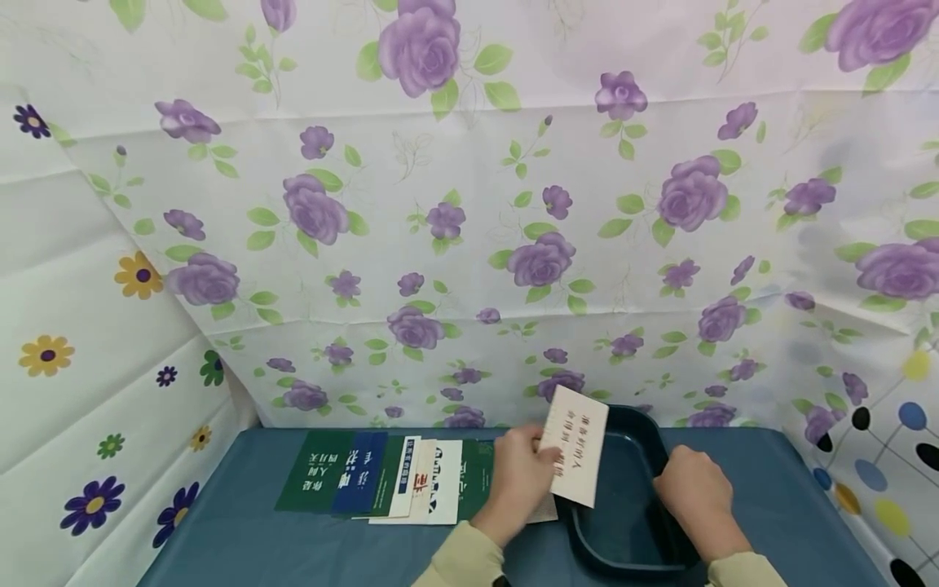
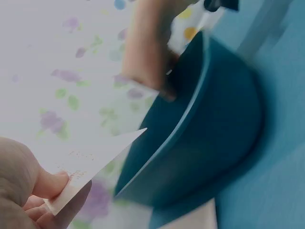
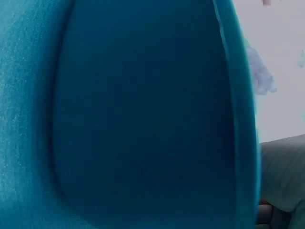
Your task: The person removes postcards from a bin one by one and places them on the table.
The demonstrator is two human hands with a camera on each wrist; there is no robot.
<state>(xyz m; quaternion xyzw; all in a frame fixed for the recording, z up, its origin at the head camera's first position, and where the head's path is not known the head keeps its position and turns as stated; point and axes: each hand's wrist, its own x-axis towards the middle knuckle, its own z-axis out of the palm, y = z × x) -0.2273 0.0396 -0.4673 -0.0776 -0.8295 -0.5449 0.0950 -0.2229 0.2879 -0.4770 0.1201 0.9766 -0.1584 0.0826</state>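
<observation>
My left hand [image 1: 517, 477] pinches a cream card [image 1: 581, 440] with reddish-brown characters, thumb on its printed face. The card is tilted up over the left side of a dark teal plastic bin [image 1: 623, 566]. At the bin's right rim, my right hand [image 1: 695, 492] grips the edge with curled fingers; in the left wrist view some of its fingers reach inside. The bin's outer wall [image 3: 143, 114] fills most of the right wrist view. To the left of my left hand, several overlapping cards [image 1: 433, 481] lie in a row, green, blue, cream and white.
A blue-grey cloth [image 1: 235, 530] covers the table. Behind it hangs a white curtain [image 1: 469, 163] with purple flowers, close to the table's far edge. Patterned sheets also close off the left and right sides. Part of a pale card [image 1: 544, 511] shows beside the bin's left wall.
</observation>
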